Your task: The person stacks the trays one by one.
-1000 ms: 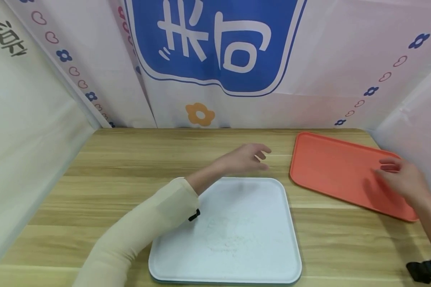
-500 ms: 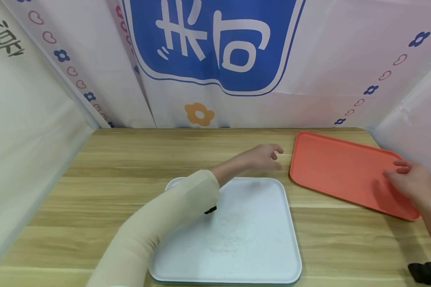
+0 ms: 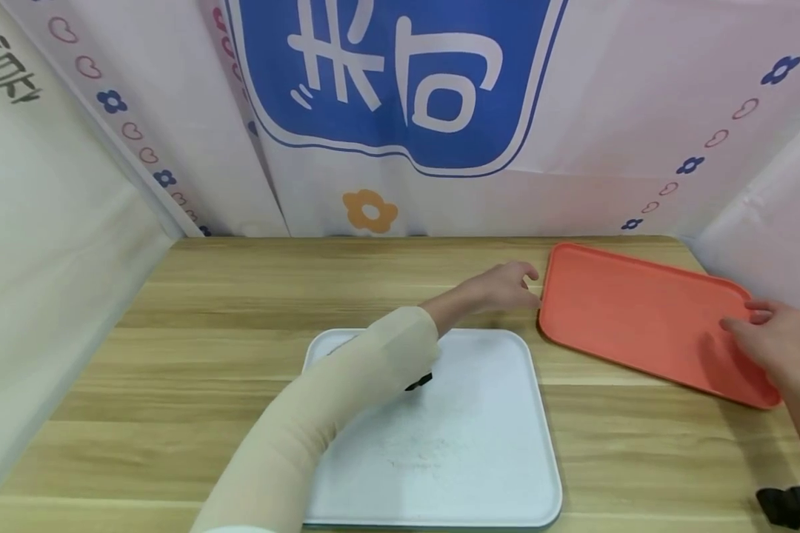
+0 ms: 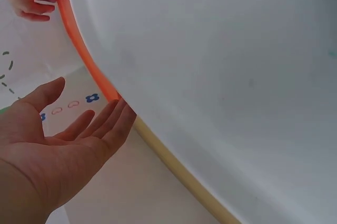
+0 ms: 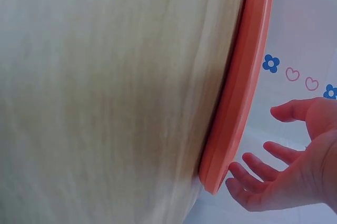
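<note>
A rectangular orange-red tray (image 3: 640,318) lies at an angle at the right back of the table. My left hand (image 3: 507,287) is at its left edge, thumb and fingers apart and loosely bent. Whether a fingertip touches the rim, I cannot tell. Over the tray's right end is my right hand (image 3: 776,340), its fingers spread and bent near the rim; the right wrist view shows the right fingers (image 5: 255,174) beside the tray edge, pinching nothing. A white tray (image 3: 440,437) lies in front of me, partly hidden under my left sleeve (image 3: 347,414).
The white tray seems to sit on another, darker-edged one. The wooden table (image 3: 173,385) reaches back to a white cloth wall (image 3: 573,207) with printed flowers and hearts. Cloth sides stand at left and right.
My left hand has moved right across the table up to the orange-red tray's left edge. My right hand has shifted slightly right, toward the tray's right end. The trays stay in place.
</note>
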A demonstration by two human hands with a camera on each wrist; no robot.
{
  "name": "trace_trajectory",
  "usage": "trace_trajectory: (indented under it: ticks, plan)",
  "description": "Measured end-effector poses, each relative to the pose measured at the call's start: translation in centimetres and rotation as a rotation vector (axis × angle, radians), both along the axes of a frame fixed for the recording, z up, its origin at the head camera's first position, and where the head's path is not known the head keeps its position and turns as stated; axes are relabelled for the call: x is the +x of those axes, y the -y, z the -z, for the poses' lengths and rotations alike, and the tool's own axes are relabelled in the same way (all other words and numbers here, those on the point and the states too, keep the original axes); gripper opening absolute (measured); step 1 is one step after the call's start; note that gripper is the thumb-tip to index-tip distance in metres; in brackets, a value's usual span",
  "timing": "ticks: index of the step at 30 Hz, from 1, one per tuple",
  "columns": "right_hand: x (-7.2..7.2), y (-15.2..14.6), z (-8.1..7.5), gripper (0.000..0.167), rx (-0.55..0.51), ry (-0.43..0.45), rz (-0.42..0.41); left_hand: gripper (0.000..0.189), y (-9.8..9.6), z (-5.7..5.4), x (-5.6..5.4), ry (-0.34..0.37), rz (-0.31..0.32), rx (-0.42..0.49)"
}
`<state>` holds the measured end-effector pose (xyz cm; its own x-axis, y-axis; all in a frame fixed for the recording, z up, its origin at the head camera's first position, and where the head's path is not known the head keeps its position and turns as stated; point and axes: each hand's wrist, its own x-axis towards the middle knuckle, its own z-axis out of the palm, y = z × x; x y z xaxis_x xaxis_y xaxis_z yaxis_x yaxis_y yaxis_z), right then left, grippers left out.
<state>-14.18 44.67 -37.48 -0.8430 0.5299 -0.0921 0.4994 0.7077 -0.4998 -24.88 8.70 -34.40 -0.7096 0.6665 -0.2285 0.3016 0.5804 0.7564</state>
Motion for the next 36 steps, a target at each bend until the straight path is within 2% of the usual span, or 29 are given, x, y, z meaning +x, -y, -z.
trace_trajectory:
  ticks: [10, 15, 36]
  plan:
    - [0.2, 0.1, -0.3, 0.07, -0.028, 0.059, 0.038, 0.059, -1.2, 0.2, -0.2, 0.069, -0.047, -0.04]
    - [0.1, -0.1, -0.2, 0.072, -0.046, 0.063, 0.042, 0.062, -2.1, 0.4, -0.3, 0.081, -0.064, -0.053]
    - [0.2, -0.6, 0.0, 0.073, -0.104, 0.062, 0.042, 0.067, -3.8, 0.3, 0.2, 0.188, -0.099, 0.007]
